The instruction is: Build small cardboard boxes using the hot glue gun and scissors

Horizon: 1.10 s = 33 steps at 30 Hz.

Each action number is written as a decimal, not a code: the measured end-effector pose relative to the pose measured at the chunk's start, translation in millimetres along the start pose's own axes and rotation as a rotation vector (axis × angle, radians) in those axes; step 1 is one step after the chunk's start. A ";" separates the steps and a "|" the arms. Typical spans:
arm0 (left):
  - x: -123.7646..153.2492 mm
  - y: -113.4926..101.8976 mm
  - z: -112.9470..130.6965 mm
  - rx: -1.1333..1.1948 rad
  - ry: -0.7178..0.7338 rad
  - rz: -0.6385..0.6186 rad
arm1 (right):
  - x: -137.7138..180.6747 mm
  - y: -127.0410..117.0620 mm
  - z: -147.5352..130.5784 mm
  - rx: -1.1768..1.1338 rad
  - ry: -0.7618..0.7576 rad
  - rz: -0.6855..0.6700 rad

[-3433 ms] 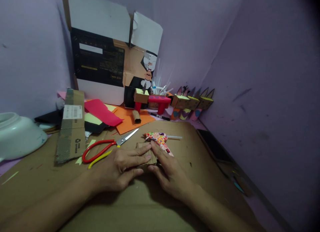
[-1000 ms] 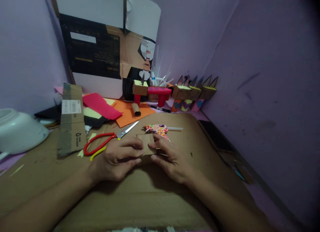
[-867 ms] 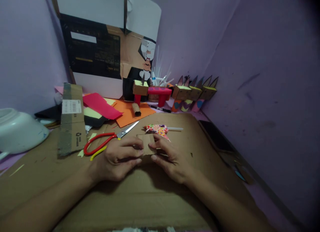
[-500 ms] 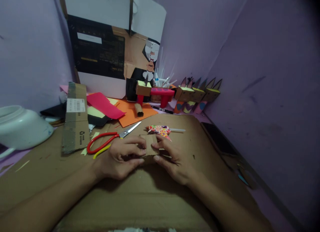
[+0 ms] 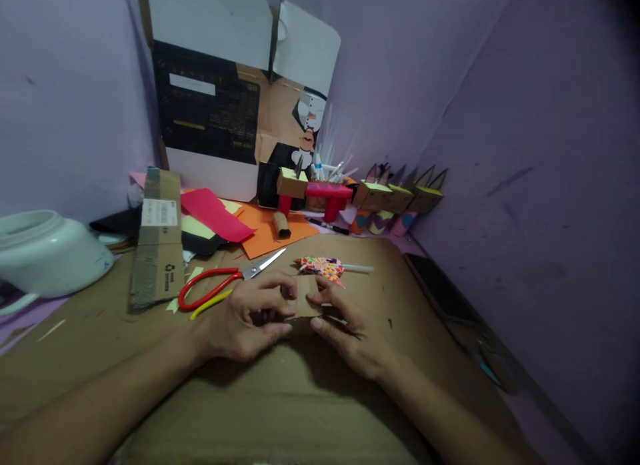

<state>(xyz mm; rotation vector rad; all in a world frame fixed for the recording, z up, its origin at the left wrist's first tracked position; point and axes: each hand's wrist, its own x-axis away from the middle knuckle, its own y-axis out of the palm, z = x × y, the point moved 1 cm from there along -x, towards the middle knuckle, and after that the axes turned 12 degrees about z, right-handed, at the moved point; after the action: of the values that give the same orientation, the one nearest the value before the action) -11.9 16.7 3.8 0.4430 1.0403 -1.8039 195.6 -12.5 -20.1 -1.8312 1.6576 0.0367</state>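
Observation:
A small folded piece of cardboard [image 5: 306, 298] is held between both hands over the cardboard mat [image 5: 280, 411]. My left hand [image 5: 253, 318] is closed on its left side, fingers curled and thumb below. On its right side my right hand [image 5: 345, 325] pinches it, fingers on top and thumb at the near edge. Fingers cover part of its sides. Scissors [image 5: 213, 288] with red and yellow handles lie beside my left hand, blades pointing away. Just beyond the piece lies a hot glue gun [image 5: 323, 266] with a flowery cover and a clear glue stick at its back.
A white pot [image 5: 55, 255] stands at the left, near a cardboard strip [image 5: 157, 245]. Coloured paper [image 5: 220, 215], a cardboard tube [image 5: 282, 225] and box-headed paper animals [image 5: 375, 195] sit at the back before a propped-up carton [image 5: 210, 105]. A dark phone-like slab [image 5: 440, 288] lies right.
The view has shifted slightly, so everything sits a little farther right. Both hands keep the same hold on the cardboard piece, with hardly any change in the fingers.

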 end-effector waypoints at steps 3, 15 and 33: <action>-0.8 -0.5 0.1 0.016 0.004 -0.016 | 0.1 -0.1 1.6 -0.011 0.015 -0.002; -1.7 -3.3 2.5 0.012 -0.017 -0.035 | 0.1 -1.2 2.4 -0.006 -0.005 -0.009; 8.7 -3.7 -14.4 -0.199 -0.058 -0.071 | 1.7 4.3 3.8 0.068 -0.112 0.104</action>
<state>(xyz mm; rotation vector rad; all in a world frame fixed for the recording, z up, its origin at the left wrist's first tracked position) -21.2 24.0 -8.6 0.2340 1.1947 -1.7432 193.6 -12.1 -25.8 -1.6613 1.6533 0.1239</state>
